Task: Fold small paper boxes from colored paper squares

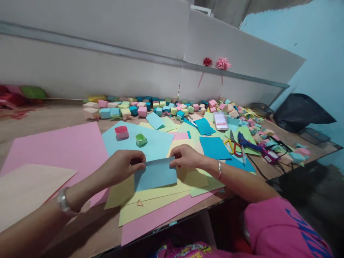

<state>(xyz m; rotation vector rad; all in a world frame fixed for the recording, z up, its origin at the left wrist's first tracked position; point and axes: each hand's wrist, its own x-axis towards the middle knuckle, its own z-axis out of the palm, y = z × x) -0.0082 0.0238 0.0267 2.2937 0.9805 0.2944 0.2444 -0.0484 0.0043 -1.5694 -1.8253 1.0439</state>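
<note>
A light blue sheet of paper point(156, 174) is stretched between my two hands, just above the yellow sheets point(150, 195). My left hand point(129, 160) pinches its upper left corner between thumb and fingers. At the upper right corner, my right hand point(185, 157) grips the paper the same way. Beyond the hands, a small pink paper box point(122, 132) and a small green paper box point(141, 139) stand on a large pale blue sheet point(158, 143).
Many small folded paper boxes point(142, 111) line the back by the wall. To the right lie scissors point(233, 145), a blue glue gun point(249, 142), a purple device point(269, 154) with cables and blue sheets point(215, 147). A large pink sheet point(61, 150) covers the left.
</note>
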